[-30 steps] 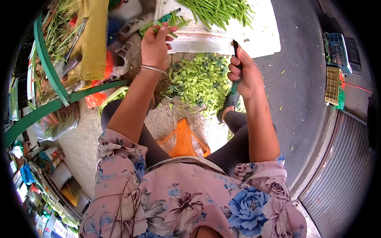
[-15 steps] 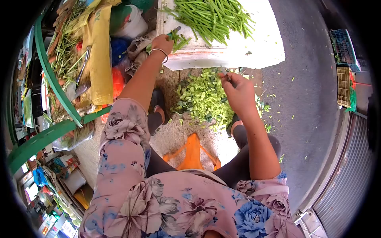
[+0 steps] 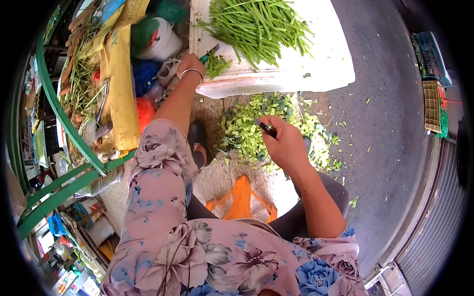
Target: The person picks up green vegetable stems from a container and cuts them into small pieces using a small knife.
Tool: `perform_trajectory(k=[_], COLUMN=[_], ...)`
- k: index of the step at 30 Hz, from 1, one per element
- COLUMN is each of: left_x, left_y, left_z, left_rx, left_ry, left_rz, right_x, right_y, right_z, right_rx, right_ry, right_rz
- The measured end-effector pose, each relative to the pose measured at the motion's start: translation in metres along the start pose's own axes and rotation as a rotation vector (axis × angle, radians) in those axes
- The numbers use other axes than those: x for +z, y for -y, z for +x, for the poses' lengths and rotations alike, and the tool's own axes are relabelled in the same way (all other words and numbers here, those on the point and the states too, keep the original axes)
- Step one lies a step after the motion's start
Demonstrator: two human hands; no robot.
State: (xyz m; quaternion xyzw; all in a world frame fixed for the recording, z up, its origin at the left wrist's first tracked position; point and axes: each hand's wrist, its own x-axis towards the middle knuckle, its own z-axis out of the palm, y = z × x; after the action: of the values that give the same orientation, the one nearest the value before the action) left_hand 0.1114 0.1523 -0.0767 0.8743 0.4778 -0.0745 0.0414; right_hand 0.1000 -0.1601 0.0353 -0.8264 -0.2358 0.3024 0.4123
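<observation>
Right hand (image 3: 286, 143): closed around a small dark-handled knife (image 3: 269, 129), held above the scraps on the ground, its short blade pointing away from the wrist.
Left hand (image 3: 190, 65): at the left edge of the white box, just beside a few leafy sprigs (image 3: 217, 65); its fingers are mostly hidden, so whether they grip anything cannot be told.
Stem heap (image 3: 261, 29): piled on the white box (image 3: 326, 61), ahead of both hands; these long stems look largely bare of leaf, so I judge this portion done.
Sprigs: short and leafy, lying apart from the heap near the left edge; they seem not yet dealt with, and how much more is left cannot be seen.
Scraps (image 3: 249, 133): a broad spread on the ground between the box and the person, suggesting the work is well along.
Textures: stems slim, smooth and bright green; scraps flat, pale green pieces with darker leaf among them; box matte, foam-like, its near edge scuffed brown.
Stool (image 3: 240, 197): orange, apparently plastic, showing between the 2 knees.
Left side: a creased yellow sack (image 3: 121, 93), a curved green frame (image 3: 66, 118) and a round white bucket (image 3: 167, 43).
Right side: grey road (image 3: 375, 108), then a ribbed metal shutter (image 3: 432, 246).
</observation>
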Motion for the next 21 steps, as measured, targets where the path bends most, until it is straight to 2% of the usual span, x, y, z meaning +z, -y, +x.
perform_trajectory(k=[2, 4, 5, 8, 10, 14, 17, 19, 21], left_x=[-0.002, -0.006, -0.007, -0.010, -0.018, 0.008, -0.008, -0.011, 0.017], left_y=[-0.005, -0.009, -0.009, -0.006, -0.007, 0.007, -0.006, -0.020, -0.028], left_z=[0.005, 0.012, 0.015, 0.022, 0.021, 0.045, 0.025, 0.019, 0.044], left_rx=[0.016, -0.048, -0.046, -0.086, -0.107, -0.168, -0.074, -0.007, 0.213], left_ry=[0.003, 0.180, 0.182, 0.154, 0.015, 0.009, -0.066, -0.227, -0.180], left_rz=[0.036, 0.021, 0.022, -0.033, -0.022, -0.045, -0.082, -0.133, -0.275], right_x=[-0.003, -0.002, -0.002, -0.003, 0.000, -0.002, -0.005, -0.004, -0.002], right_y=[0.000, 0.000, 0.001, 0.003, 0.001, 0.003, 0.007, 0.008, 0.005], right_z=[0.003, 0.005, 0.006, 0.009, 0.009, 0.009, 0.010, 0.011, 0.010], right_rx=[0.025, 0.003, 0.006, 0.029, -0.013, 0.000, 0.041, 0.056, 0.074], right_ry=[0.044, 0.037, 0.036, 0.092, 0.136, 0.155, 0.159, 0.140, 0.123], right_rz=[-0.071, -0.066, -0.065, -0.067, -0.109, -0.120, -0.127, -0.098, -0.072])
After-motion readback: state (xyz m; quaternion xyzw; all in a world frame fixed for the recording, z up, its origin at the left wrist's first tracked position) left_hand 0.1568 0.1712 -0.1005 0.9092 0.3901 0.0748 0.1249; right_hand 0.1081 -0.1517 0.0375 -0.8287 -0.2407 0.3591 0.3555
